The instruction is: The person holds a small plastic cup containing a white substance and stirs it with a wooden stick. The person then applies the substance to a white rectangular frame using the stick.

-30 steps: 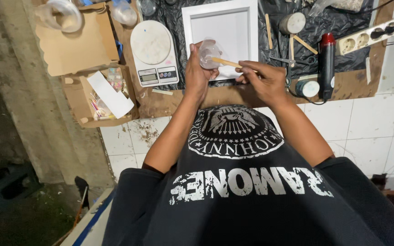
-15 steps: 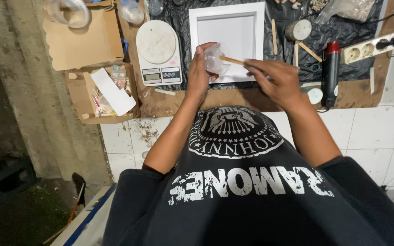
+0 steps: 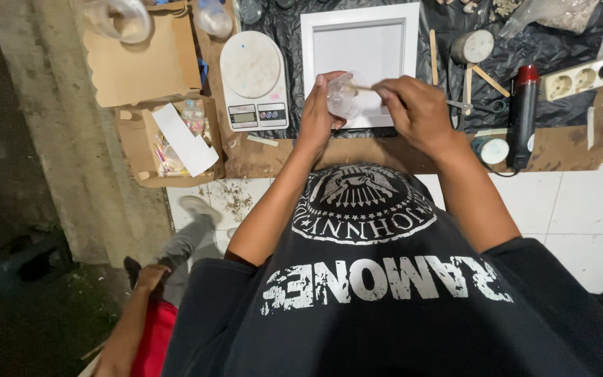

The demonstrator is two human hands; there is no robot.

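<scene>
My left hand [image 3: 317,113] is wrapped around a small clear plastic cup [image 3: 343,97], held tilted over the near edge of a white square frame [image 3: 359,50]. My right hand [image 3: 419,110] pinches a thin wooden stick [image 3: 364,88] whose tip reaches into the cup. Both hands hover close together above the brown board and black sheet. What is inside the cup cannot be made out.
A white digital scale [image 3: 253,79] sits left of the frame. Further left are cardboard boxes [image 3: 149,64] with small items. On the right lie wooden sticks [image 3: 467,85], a tape roll [image 3: 473,47], a red-and-black tool [image 3: 523,115] and a power strip [image 3: 586,77]. Another person's arm and leg [image 3: 169,265] show lower left.
The camera moved closer and shifted. My right hand moved in toward the cup, the stick still in it. Another person's arm and leg came into view at lower left.
</scene>
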